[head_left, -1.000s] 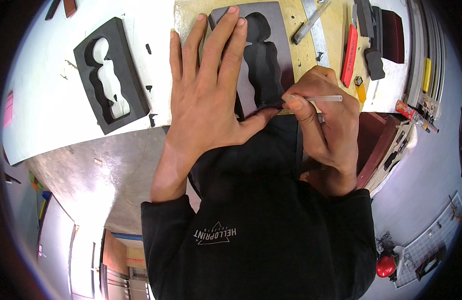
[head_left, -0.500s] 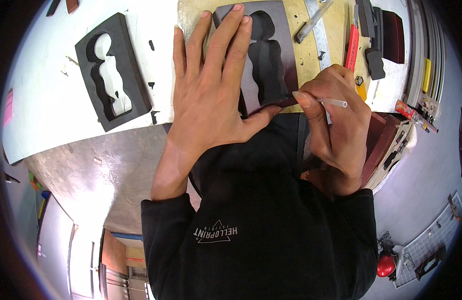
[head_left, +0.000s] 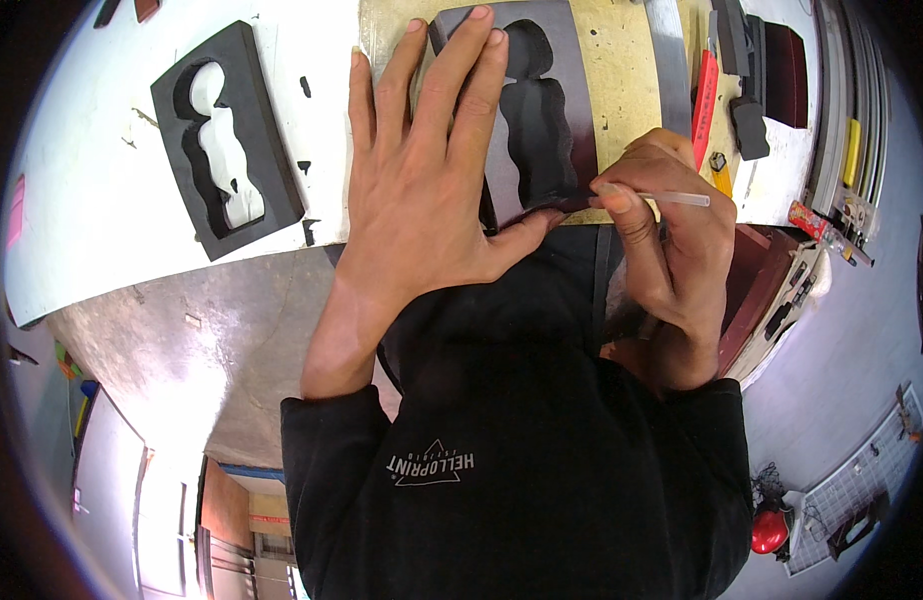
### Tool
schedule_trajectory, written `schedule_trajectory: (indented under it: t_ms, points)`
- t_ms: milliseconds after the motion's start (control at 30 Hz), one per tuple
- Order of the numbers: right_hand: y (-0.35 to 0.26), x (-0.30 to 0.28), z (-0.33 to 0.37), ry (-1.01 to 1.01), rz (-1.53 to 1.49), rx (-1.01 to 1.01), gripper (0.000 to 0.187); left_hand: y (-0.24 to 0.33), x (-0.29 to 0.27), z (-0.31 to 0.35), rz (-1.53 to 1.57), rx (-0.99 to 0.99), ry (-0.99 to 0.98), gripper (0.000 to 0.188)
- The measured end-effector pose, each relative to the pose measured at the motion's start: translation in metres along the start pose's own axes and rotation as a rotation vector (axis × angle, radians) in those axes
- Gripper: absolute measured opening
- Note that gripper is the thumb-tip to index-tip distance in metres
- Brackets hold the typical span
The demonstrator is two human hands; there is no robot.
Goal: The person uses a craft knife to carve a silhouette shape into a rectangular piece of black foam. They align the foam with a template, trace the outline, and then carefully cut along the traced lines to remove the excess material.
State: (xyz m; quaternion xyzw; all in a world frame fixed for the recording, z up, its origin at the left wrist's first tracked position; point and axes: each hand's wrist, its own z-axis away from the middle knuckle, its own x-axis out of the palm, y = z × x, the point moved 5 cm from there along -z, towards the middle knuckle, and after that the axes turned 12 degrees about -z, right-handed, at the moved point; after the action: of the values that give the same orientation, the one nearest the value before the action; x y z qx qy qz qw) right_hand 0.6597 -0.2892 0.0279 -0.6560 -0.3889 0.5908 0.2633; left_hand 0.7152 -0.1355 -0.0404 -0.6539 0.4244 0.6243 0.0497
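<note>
Atop a yellowish flat work surface (head_left: 624, 85) lies a dark grey foam block (head_left: 578, 120) with a figure-shaped recess (head_left: 538, 130), probably light, soft, easily dented, best held by its outer sides; the left hand (head_left: 419, 185) rests spread on it, the right hand (head_left: 672, 215) pinches a slender translucent rod (head_left: 688, 199).

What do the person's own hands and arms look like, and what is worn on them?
The left hand and the right hand are bare, with nothing visibly worn on them. Black sleeves leave the forearms uncovered; they belong to a black shirt with a small pale print on its front.
</note>
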Motion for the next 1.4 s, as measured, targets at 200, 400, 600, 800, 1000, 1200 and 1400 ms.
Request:
schedule_trajectory:
  t_ms: [200, 400, 600, 800, 1000, 1200, 1400]
  points:
    - [-0.008, -0.002, -0.002, 0.007, 0.037, 0.007, 0.008, 0.001, 0.0, -0.001, 0.004, 0.001, 0.002, 0.119]
    - [-0.006, 0.004, 0.002, -0.002, -0.061, 0.007, 0.008, -0.006, 0.003, 0.002, 0.017, -0.016, -0.059, 0.12]
    - [-0.002, -0.009, 0.002, 0.074, -0.027, 0.007, 0.005, -0.003, 0.001, 0.002, 0.002, -0.018, -0.05, 0.119]
    - [0.01, 0.001, -0.02, 0.242, -0.096, -0.092, 0.004, -0.003, 0.003, 0.002, 0.006, 0.003, -0.041, 0.118]
    - [0.018, 0.009, -0.025, 0.156, -0.114, -0.03, 0.016, -0.004, 0.003, 0.002, 0.021, -0.008, -0.029, 0.118]
    - [0.025, 0.008, -0.023, 0.283, -0.087, -0.033, 0.009, -0.004, 0.001, 0.002, 0.005, 0.003, -0.043, 0.117]
    - [0.026, 0.004, -0.018, 0.345, -0.14, 0.036, 0.01, -0.003, 0.003, 0.002, -0.009, 0.003, -0.039, 0.118]
